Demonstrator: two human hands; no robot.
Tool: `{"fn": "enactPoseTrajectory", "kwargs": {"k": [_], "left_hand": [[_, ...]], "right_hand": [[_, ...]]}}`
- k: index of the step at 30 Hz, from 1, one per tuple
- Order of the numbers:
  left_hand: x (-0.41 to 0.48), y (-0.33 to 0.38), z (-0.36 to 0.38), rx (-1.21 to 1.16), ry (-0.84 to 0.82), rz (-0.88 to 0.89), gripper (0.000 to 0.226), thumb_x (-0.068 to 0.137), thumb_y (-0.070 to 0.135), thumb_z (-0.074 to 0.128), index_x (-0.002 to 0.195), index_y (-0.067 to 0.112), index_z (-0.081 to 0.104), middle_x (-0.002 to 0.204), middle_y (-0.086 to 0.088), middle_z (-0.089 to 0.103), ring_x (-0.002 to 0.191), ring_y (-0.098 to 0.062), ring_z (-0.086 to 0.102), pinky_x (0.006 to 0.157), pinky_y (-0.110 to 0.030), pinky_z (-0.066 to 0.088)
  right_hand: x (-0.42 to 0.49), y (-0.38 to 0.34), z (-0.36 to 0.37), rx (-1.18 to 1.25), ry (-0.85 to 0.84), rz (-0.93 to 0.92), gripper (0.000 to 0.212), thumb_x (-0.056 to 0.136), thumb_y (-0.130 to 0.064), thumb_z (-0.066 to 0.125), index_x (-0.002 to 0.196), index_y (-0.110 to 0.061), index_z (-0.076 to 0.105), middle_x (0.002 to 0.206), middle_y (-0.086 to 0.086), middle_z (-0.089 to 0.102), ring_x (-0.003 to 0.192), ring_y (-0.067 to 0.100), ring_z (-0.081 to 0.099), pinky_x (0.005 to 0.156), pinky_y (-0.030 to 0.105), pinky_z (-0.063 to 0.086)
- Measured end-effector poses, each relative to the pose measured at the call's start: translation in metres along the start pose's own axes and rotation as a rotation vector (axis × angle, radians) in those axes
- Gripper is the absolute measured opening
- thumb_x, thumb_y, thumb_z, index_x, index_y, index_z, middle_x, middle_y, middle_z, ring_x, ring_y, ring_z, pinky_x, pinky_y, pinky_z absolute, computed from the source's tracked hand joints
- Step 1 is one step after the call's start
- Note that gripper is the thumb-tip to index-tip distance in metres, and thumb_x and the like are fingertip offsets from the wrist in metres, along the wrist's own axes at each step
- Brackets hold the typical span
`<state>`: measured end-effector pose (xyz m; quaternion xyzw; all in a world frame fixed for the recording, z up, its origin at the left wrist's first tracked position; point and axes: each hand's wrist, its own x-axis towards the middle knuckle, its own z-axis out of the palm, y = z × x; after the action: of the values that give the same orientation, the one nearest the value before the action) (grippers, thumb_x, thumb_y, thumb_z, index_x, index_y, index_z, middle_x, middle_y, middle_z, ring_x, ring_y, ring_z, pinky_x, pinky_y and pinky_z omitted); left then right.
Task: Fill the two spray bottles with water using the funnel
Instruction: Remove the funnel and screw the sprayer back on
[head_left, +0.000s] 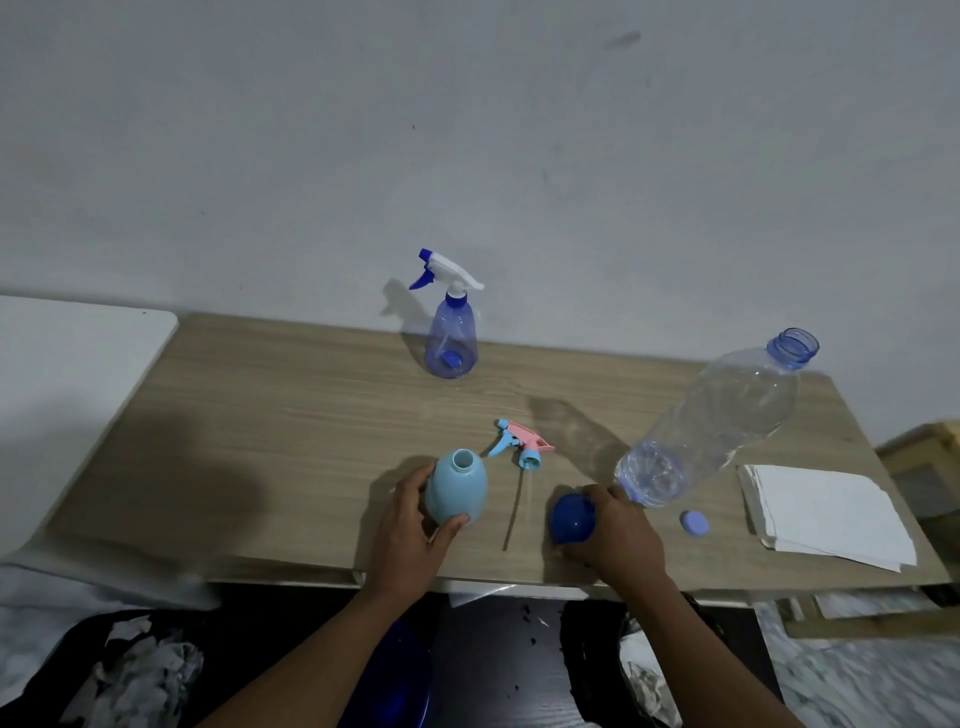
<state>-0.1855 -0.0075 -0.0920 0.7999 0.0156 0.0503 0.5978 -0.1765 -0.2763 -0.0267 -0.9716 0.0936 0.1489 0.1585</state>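
My left hand (410, 525) grips a light blue spray bottle (457, 491) that stands upright near the table's front edge with its neck uncapped. Its pink and light blue spray head (522, 444), with a thin tube attached, lies on the wooden table (260, 415) just behind. My right hand (618, 535) holds a dark blue funnel (571, 519) low over the table. A clear blue spray bottle (451, 332) with a white and blue trigger head stands at the back by the wall. A large clear water bottle (717, 421), uncapped and nearly drained, stands to the right.
The water bottle's blue cap (694, 522) lies on the table right of my right hand. A stack of white paper napkins (826, 509) sits at the right end. A white surface (62, 374) adjoins the table on the left. Dark bags and crumpled paper lie below the front edge.
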Motion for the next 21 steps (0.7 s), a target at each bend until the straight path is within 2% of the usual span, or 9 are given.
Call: {"fn": "enactPoseTrajectory", "kwargs": {"k": [2, 4, 6, 8, 11, 14, 17, 21], "left_hand": [[-0.001, -0.001, 0.000, 0.006, 0.002, -0.011, 0.073, 0.073, 0.051, 0.078, 0.130, 0.063, 0.033, 0.128, 0.029, 0.046, 0.110, 0.001, 0.055, 0.076, -0.022, 0.057], [-0.002, -0.001, 0.001, 0.002, 0.008, -0.012, 0.072, 0.071, 0.058, 0.075, 0.129, 0.064, 0.033, 0.128, 0.025, 0.047, 0.111, 0.000, 0.055, 0.078, -0.019, 0.055], [-0.001, -0.001, 0.001, -0.016, 0.007, -0.011, 0.071, 0.071, 0.061, 0.074, 0.130, 0.064, 0.033, 0.131, 0.020, 0.048, 0.113, -0.002, 0.054, 0.079, -0.021, 0.055], [0.000, 0.000, 0.002, -0.017, 0.006, -0.011, 0.071, 0.071, 0.064, 0.073, 0.130, 0.063, 0.033, 0.132, 0.017, 0.047, 0.114, 0.000, 0.053, 0.079, -0.018, 0.055], [-0.001, -0.001, 0.003, -0.008, -0.001, -0.007, 0.072, 0.072, 0.065, 0.072, 0.132, 0.061, 0.033, 0.134, 0.020, 0.045, 0.116, 0.001, 0.052, 0.079, -0.018, 0.055], [-0.001, -0.001, 0.003, -0.019, -0.003, -0.012, 0.073, 0.071, 0.063, 0.074, 0.132, 0.058, 0.034, 0.134, 0.021, 0.044, 0.118, -0.001, 0.052, 0.079, -0.021, 0.057], [-0.001, 0.001, 0.004, -0.056, -0.005, -0.024, 0.073, 0.072, 0.051, 0.080, 0.131, 0.058, 0.038, 0.133, 0.020, 0.045, 0.119, -0.002, 0.052, 0.076, -0.017, 0.056], [0.001, 0.000, 0.004, -0.036, -0.012, -0.015, 0.088, 0.071, 0.027, 0.089, 0.132, 0.059, 0.035, 0.134, 0.033, 0.040, 0.123, 0.004, 0.046, 0.080, -0.010, 0.051]], "right_hand": [[-0.001, 0.001, -0.003, 0.001, -0.010, 0.006, 0.090, 0.061, -0.049, 0.088, 0.139, -0.029, 0.048, 0.133, -0.002, 0.053, 0.117, 0.022, 0.056, 0.084, 0.037, 0.054], [-0.002, -0.001, -0.009, -0.013, 0.022, -0.001, 0.090, 0.064, -0.061, 0.084, 0.140, -0.028, 0.047, 0.134, -0.002, 0.052, 0.122, 0.024, 0.052, 0.085, 0.039, 0.054], [0.002, -0.010, -0.015, -0.007, 0.134, -0.057, 0.078, 0.075, -0.067, 0.074, 0.137, -0.024, 0.053, 0.133, 0.000, 0.057, 0.121, 0.025, 0.053, 0.086, 0.040, 0.054], [0.013, -0.026, -0.022, 0.121, 0.219, -0.104, 0.057, 0.089, -0.057, 0.065, 0.130, -0.018, 0.060, 0.128, 0.005, 0.063, 0.109, 0.022, 0.060, 0.083, 0.037, 0.053], [0.041, -0.052, -0.024, 0.321, 0.111, -0.031, 0.044, 0.100, -0.040, 0.057, 0.133, -0.011, 0.057, 0.117, 0.011, 0.068, 0.087, 0.016, 0.061, 0.078, 0.032, 0.049], [0.066, -0.064, -0.013, 0.403, -0.002, 0.073, 0.047, 0.098, -0.039, 0.057, 0.135, -0.010, 0.052, 0.109, 0.009, 0.068, 0.087, 0.017, 0.059, 0.077, 0.034, 0.046], [0.078, -0.068, 0.002, 0.449, 0.006, 0.124, 0.052, 0.093, -0.036, 0.067, 0.136, -0.010, 0.051, 0.116, 0.011, 0.067, 0.088, 0.015, 0.053, 0.077, 0.030, 0.041], [0.086, -0.071, 0.013, 0.535, 0.051, 0.135, 0.045, 0.091, -0.020, 0.070, 0.131, -0.009, 0.055, 0.119, 0.012, 0.068, 0.090, 0.016, 0.054, 0.079, 0.028, 0.039]]}}
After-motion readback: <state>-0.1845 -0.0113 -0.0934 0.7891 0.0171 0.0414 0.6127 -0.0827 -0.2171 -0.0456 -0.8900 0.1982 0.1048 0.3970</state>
